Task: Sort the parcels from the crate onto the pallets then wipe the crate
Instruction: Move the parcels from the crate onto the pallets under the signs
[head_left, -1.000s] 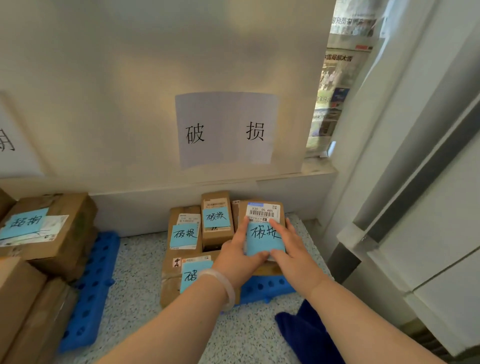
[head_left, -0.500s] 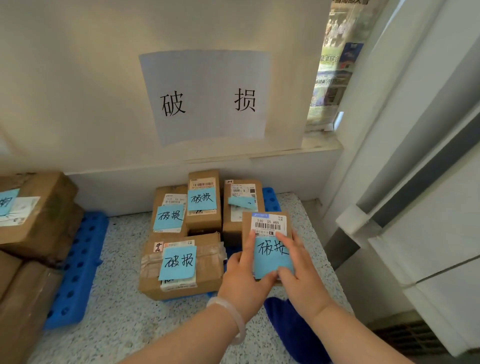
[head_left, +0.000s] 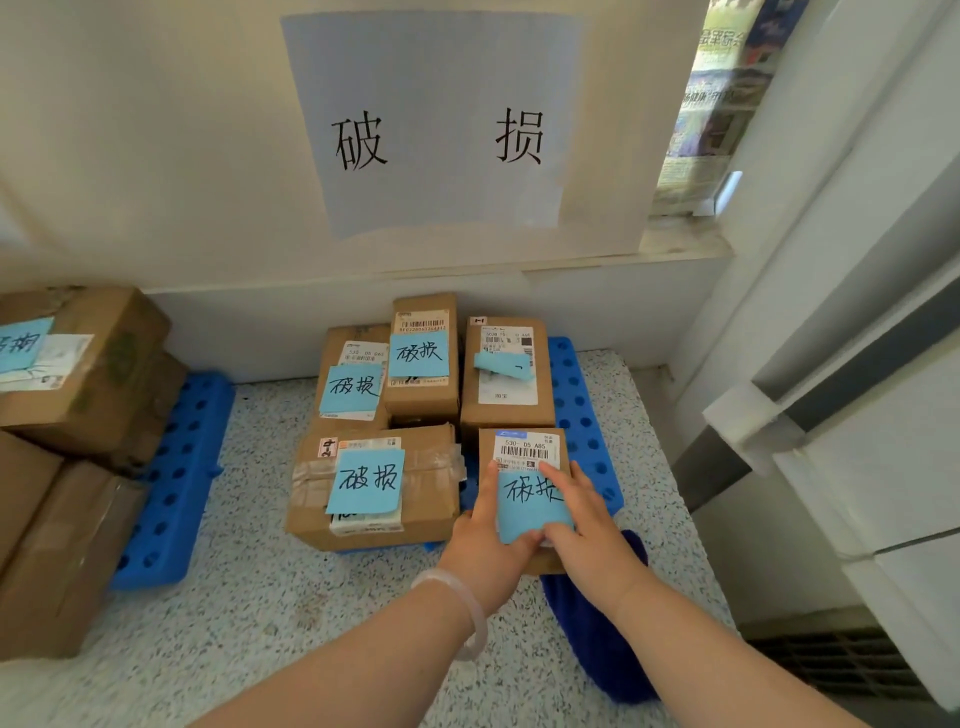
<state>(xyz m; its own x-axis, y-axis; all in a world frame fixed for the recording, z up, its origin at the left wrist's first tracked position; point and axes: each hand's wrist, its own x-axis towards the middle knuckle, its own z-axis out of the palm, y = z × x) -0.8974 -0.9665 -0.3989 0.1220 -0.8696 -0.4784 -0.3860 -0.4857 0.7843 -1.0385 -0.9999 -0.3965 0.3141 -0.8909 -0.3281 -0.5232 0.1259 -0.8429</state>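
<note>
wall sign (head_left: 436, 124): big white sheet on the wall, two handwritten characters; I can't see its top edge, the frame cuts it off.
floor (head_left: 270, 597): speckled; the near part is hidden by both forearms.
left stack (head_left: 78, 374): brown boxes on the left pallet (head_left: 176, 478), cut by the frame edge. The blue note on the top box is only half in view, so I can't read it.
right pallet (head_left: 576, 395): blue, against the wall under the sign, mostly covered. I only see its right strip and a sliver at the front.
taped parcel (head_left: 374, 488): largest one on the right pallet, front left, with a blue note on top.
back parcels (head_left: 423, 358): three in a row behind it. Two carry flat blue notes; the rightmost one's note is crumpled and illegible.
blue cloth (head_left: 597, 623): on the floor just in front of the right pallet, partly under my right forearm.
small parcel (head_left: 524, 452): front right of the right pallet, just beside the taped parcel, near end past the pallet edge. I can't tell if it's fully seated.
left hand (head_left: 483, 545): grips the small parcel's near-left corner, thumb up along the top; the other fingers are hidden underneath.
right hand (head_left: 587, 535): lies on the parcel's top right, fingers nearly straight, thumb on the note. I see nothing curled under.
bracelet (head_left: 462, 608): pale, on the left wrist.
</note>
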